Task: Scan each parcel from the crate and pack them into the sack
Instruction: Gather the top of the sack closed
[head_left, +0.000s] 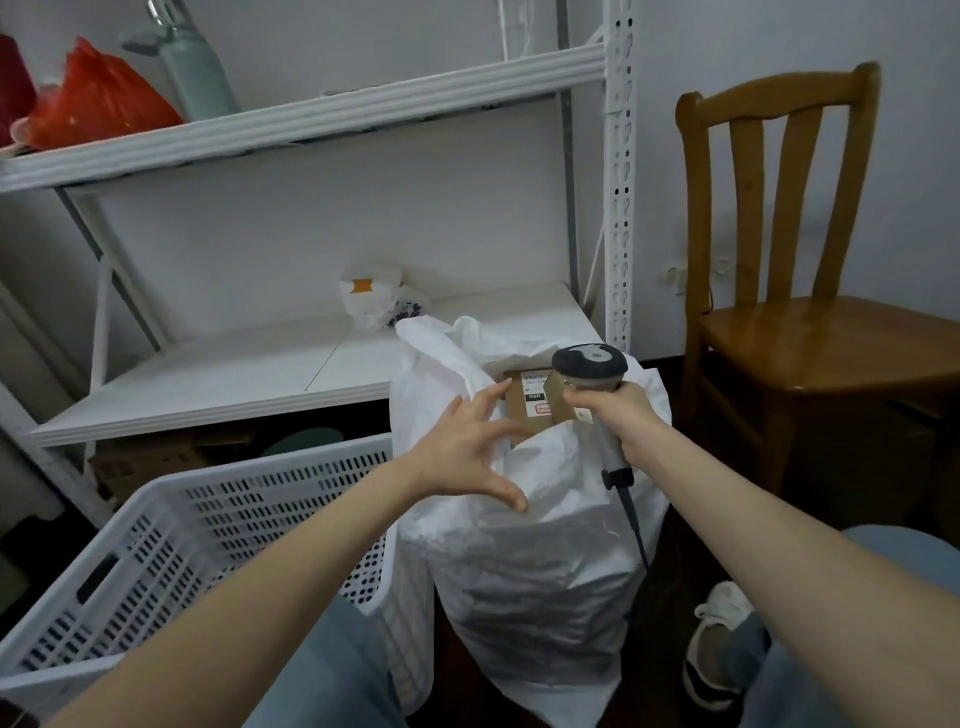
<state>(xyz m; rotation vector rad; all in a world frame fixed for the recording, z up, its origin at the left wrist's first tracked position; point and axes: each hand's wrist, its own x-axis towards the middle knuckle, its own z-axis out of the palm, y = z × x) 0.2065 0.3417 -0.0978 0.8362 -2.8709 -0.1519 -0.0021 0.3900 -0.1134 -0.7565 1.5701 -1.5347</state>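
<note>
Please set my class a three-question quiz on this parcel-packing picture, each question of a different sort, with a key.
1. True or false: the right hand grips the grey handheld barcode scanner.
2. Where is the brown cardboard parcel? A) in the white perforated plastic crate B) in the mouth of the white woven sack C) on the brown wooden chair
3. Fill in: above the sack, the left hand has its fingers ____ (spread or curled).
Key: 1 true; 2 B; 3 spread.

Left hand (470, 449) splayed open, right hand (615, 410) curled in a grip.
</note>
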